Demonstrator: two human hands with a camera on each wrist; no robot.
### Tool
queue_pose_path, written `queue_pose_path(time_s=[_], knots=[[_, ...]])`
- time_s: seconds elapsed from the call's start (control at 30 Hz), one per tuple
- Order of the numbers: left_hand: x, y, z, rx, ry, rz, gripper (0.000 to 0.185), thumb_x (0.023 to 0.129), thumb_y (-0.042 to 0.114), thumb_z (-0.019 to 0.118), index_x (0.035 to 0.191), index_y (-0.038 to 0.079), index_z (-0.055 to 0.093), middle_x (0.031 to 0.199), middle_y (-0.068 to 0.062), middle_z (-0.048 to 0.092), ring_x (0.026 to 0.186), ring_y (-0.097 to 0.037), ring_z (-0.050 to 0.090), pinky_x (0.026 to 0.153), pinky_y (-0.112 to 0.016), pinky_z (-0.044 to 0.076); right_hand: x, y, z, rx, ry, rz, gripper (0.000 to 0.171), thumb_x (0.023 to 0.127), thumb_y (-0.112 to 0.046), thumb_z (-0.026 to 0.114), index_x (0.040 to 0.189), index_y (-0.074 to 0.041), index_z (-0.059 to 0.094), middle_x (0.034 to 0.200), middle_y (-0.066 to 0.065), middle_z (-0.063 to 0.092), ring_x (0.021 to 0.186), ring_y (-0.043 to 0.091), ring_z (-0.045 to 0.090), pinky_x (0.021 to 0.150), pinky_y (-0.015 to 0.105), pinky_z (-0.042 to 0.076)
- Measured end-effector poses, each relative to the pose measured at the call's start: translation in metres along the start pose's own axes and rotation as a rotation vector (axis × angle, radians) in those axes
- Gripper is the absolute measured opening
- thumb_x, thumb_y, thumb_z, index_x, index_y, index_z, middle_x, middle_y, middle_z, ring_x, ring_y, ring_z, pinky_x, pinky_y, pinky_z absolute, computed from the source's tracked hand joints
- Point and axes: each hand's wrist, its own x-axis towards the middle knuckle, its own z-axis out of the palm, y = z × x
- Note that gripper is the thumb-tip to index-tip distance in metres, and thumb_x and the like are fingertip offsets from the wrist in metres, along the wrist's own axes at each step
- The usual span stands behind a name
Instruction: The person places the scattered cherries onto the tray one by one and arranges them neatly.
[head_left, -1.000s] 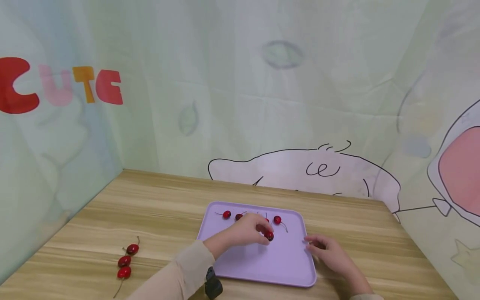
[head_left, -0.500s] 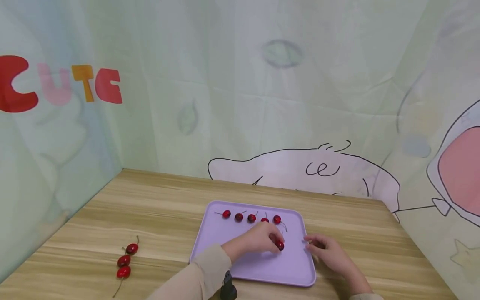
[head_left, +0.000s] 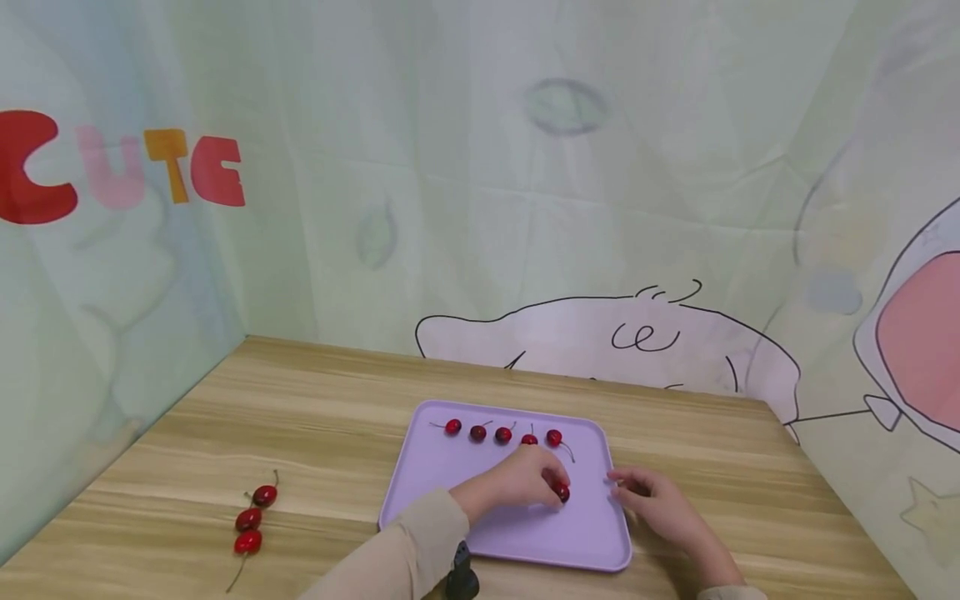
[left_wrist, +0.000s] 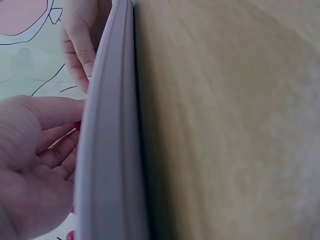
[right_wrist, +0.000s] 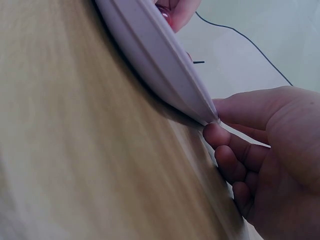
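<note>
Pinching a red cherry (head_left: 562,492), the left hand (head_left: 517,482) rests on the lavender tray (head_left: 480,533), fingers curled round the fruit at the tray's right-hand part; the cherry is mostly covered by fingertips, and its stem cannot be made out. Both wrist views are largely blocked by the tray's raised rim (table grain fills the remainder). The right hand (head_left: 660,507) grips the tray's right edge, thumb over the rim, fingers curled beneath. Five cherries (head_left: 503,434) form a row along the tray's far side. Three more cherries (head_left: 249,522) lie on the wooden table (head_left: 300,417), well apart to the left.
</note>
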Motion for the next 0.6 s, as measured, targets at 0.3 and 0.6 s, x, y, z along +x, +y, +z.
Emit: queue_pose_path(time_s=[0.3, 0.6], knots=[[0.0021, 0.0004, -0.0004, 0.031, -0.005, -0.007, 0.021, 0.072, 0.000, 0.079, 0.092, 0.001, 0.073, 0.078, 0.000, 0.068, 0.069, -0.002, 0.055, 0.069, -0.018, 0.045, 0.0011, 0.0000, -0.0001, 0.008, -0.005, -0.001, 0.032, 0.090, -0.018, 0.067, 0.117, -0.001, 0.065, 0.100, 0.006, 0.067, 0.087, 0.014, 0.055, 0.073, 0.024, 0.045], [0.0021, 0.0006, 0.0011, 0.046, -0.012, -0.020, 0.020, 0.073, 0.002, 0.079, 0.092, 0.003, 0.073, 0.078, 0.002, 0.067, 0.070, -0.003, 0.054, 0.068, -0.018, 0.045, 0.0000, -0.0019, -0.0008, 0.005, -0.008, -0.008, 0.031, 0.090, -0.017, 0.066, 0.116, 0.000, 0.066, 0.102, 0.008, 0.067, 0.089, 0.015, 0.056, 0.075, 0.024, 0.046]])
